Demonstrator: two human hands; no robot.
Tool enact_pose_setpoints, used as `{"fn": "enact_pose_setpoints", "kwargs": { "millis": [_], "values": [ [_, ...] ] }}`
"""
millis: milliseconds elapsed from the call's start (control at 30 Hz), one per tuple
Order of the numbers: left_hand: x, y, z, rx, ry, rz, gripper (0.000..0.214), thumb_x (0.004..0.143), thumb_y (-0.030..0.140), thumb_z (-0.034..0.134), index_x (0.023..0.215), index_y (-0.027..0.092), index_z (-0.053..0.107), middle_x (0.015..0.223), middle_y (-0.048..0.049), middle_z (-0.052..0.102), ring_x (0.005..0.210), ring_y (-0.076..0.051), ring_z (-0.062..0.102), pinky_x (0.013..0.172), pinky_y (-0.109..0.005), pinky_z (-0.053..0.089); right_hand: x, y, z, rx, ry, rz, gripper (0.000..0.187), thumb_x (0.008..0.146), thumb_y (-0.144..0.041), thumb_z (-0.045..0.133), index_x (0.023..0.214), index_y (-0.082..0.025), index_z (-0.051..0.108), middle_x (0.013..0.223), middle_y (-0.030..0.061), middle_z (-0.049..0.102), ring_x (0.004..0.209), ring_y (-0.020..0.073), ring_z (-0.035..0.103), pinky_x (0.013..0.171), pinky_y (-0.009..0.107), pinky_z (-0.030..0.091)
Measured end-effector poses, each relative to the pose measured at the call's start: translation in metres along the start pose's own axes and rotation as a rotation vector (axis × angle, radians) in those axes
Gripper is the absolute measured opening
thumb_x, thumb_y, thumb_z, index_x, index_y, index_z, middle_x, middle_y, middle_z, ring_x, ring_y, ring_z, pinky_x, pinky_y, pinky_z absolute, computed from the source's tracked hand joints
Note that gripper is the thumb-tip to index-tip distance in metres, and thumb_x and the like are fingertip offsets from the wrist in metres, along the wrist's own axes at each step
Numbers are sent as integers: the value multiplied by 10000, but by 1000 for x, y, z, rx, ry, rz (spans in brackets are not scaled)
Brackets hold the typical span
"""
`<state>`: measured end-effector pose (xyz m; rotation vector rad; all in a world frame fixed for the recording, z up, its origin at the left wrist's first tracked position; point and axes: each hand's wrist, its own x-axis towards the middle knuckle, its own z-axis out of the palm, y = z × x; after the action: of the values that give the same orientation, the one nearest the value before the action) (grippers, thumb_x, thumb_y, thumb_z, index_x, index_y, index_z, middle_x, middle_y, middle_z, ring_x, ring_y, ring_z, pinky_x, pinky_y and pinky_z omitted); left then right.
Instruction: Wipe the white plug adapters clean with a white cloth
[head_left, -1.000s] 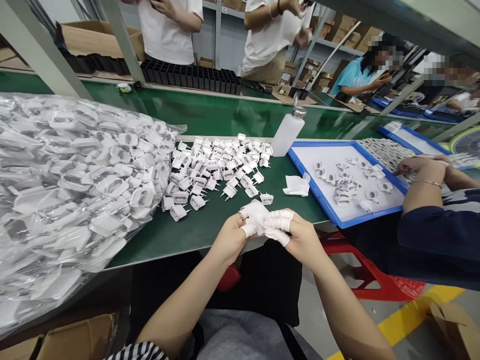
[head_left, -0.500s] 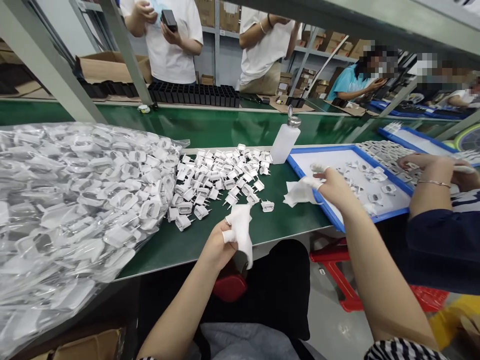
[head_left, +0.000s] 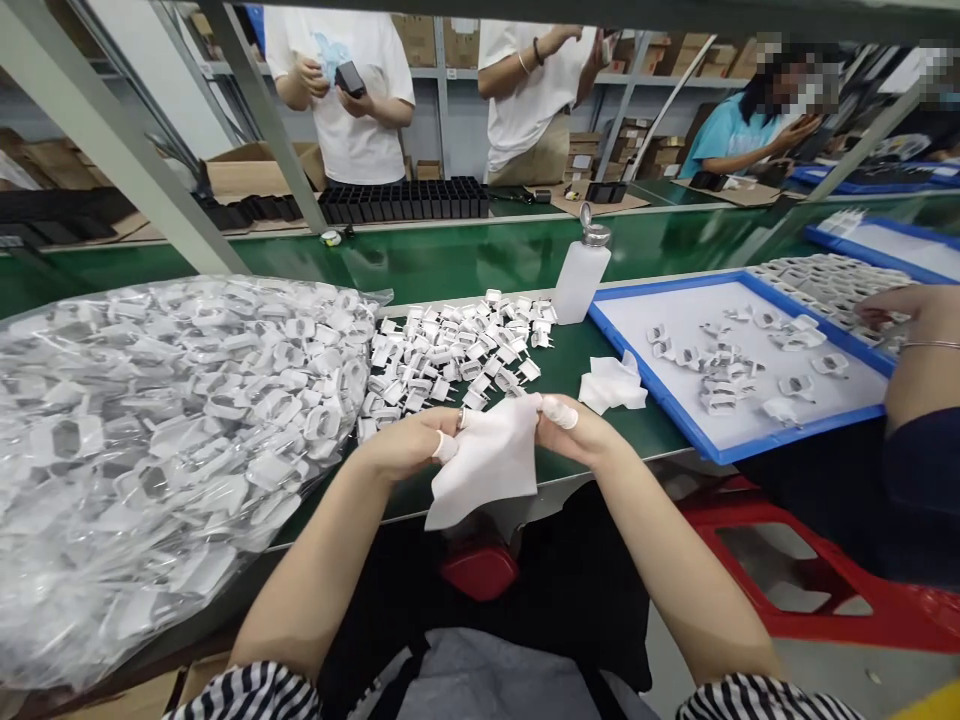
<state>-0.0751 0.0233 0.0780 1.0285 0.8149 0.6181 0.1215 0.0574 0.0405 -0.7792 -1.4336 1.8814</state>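
Note:
A white cloth (head_left: 491,460) hangs spread between my two hands at the front edge of the green bench. My left hand (head_left: 420,440) is closed on its left upper side, and my right hand (head_left: 570,428) pinches its upper right corner. White finger covers show on both hands. Just beyond the cloth lies a loose pile of white plug housings (head_left: 457,350) with metal pins. A second crumpled white cloth (head_left: 613,383) rests on the bench to the right of my right hand.
A large clear bag of white plastic parts (head_left: 180,430) fills the left side. A white pump bottle (head_left: 581,270) stands behind the pile with its lid up. To the right, a blue-rimmed tray (head_left: 697,435) holds several plug parts. A co-worker's arm (head_left: 926,350) reaches in at far right.
My right hand has come left from the tray and now grips the cloth together with my left hand. The cloth is spread wider. The view has shifted slightly.

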Motion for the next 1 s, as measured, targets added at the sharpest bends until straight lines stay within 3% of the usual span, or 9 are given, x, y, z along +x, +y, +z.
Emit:
{"fn": "enact_pose_setpoints", "kwargs": {
  "millis": [100,200,267,367,467,600,767,900,1000],
  "values": [
    [-7,20,0,690,107,-50,92,511,96,443,529,143,521,555,8,543,523,-127,495,471,-219,359,10,-13,-1,-22,40,-33,315,494,-357,749,642,-165,546,595,-20,558,598,128,551,639,291,459],
    [-13,29,11,1440,354,-76,188,583,59,382,626,146,543,571,-27,529,561,-182,520,484,-263,347,9,-20,1,-153,150,-136,228,540,-240,718,622,-186,512,612,-47,528,602,107,520,663,274,441],
    [-16,21,20,1732,471,-45,232,624,43,373,692,135,574,610,-64,560,617,-222,557,517,-292,378,1,-16,2,-435,223,-246,145,611,-219,663,637,-192,523,680,-15,569,672,138,537,701,307,435],
    [-19,-9,28,1891,480,112,276,671,15,368,715,127,616,671,-109,605,730,-247,591,622,-328,433,-19,3,3,-883,190,-413,44,716,-194,557,676,-197,540,789,43,628,792,190,560,783,379,412],
    [-22,-43,26,1893,389,153,304,676,-11,373,684,132,641,651,-112,617,729,-235,597,650,-325,451,-38,28,5,-1073,65,-436,101,772,-152,477,698,-201,525,804,51,650,814,190,583,889,458,346],
    [-24,-66,16,1769,341,25,311,649,-6,387,734,116,660,701,-121,639,776,-242,599,689,-326,458,-48,46,10,-1055,37,-296,95,794,-192,452,739,-208,528,777,42,640,774,179,589,927,493,305],
    [-21,-57,4,1340,347,-100,382,626,34,380,900,124,629,847,-87,660,805,-215,604,691,-277,447,-36,46,12,-508,212,-41,145,741,-313,533,839,-213,493,752,27,601,701,156,564,700,327,436],
    [-20,-43,1,960,174,23,391,565,32,340,809,141,625,787,-28,654,726,-163,581,647,-230,421,-25,42,8,4,-7,152,662,615,-393,673,1156,-183,354,724,0,616,575,104,532,510,207,388],
    [-20,-30,3,666,62,83,375,535,50,329,769,140,609,756,9,637,727,-140,560,648,-208,411,-23,43,6,143,-140,206,769,551,-415,726,1186,-165,371,695,-15,610,480,68,473,414,165,307]
  ]
}}
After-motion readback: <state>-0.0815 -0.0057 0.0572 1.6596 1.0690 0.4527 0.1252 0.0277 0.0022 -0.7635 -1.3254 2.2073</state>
